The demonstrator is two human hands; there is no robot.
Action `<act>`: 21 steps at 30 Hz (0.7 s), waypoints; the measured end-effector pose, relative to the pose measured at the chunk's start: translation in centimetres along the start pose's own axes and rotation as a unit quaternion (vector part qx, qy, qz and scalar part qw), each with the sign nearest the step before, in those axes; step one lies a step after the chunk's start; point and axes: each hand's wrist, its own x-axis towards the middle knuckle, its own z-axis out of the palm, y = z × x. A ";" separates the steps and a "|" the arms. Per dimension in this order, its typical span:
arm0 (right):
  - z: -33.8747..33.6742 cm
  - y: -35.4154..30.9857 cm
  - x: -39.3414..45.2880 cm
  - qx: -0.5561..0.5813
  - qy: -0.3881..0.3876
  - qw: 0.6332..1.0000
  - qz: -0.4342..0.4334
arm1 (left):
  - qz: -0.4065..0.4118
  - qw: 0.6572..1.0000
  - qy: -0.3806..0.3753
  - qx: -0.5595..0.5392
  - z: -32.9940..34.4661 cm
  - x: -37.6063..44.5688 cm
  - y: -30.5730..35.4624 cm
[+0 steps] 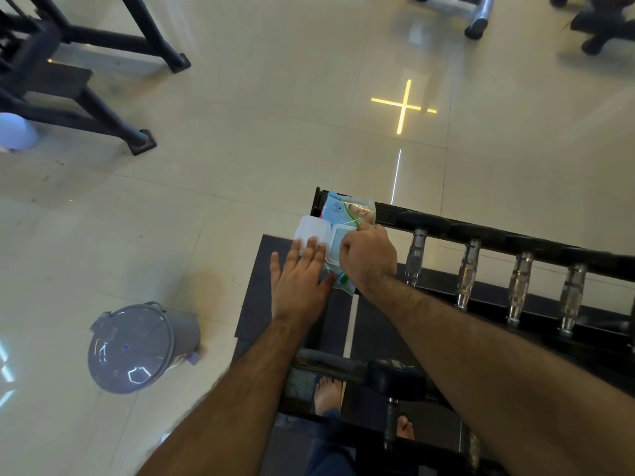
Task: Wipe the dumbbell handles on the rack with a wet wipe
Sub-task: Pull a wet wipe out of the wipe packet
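A pale blue wet wipe pack (pixel 347 209) lies on the left end of the black dumbbell rack (pixel 515 243), its white flip lid (pixel 311 228) swung open to the left. My left hand (pixel 300 280) lies flat with straight fingers, pressing on the lid and the pack's near edge. My right hand (pixel 367 257) is curled over the pack's opening, fingers pinching at it; what they pinch is hidden. To the right, several dumbbells with chrome handles (pixel 467 273) sit in a row on the rack.
A grey lidded bin (pixel 137 348) stands on the tiled floor at lower left. Black machine frames (pixel 103 115) occupy the upper left. A lower rack tier with a dumbbell (pixel 391 379) is near my bare feet (pixel 328 393). A dark mat (pixel 261 286) lies under the rack.
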 end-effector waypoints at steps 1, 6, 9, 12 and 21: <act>0.1 0.0 0.1 -0.009 -0.001 1.000 -0.007 | 0.001 1.000 -0.002 0.001 0.0 0.0 0.0; 0.6 0.2 0.0 0.000 -0.011 0.999 -0.042 | 0.009 1.000 0.002 0.014 -0.2 0.0 0.0; 0.9 0.1 -0.2 0.060 -0.006 0.998 -0.021 | 0.019 0.999 0.006 0.033 -0.6 0.2 0.2; 0.3 -0.3 -0.2 0.169 -0.008 0.985 0.022 | 0.019 0.999 0.009 0.044 -0.8 0.3 0.3; -4.0 -0.6 -0.8 0.505 -0.095 0.842 0.162 | 0.023 0.996 -0.012 0.085 -2.1 -0.1 1.3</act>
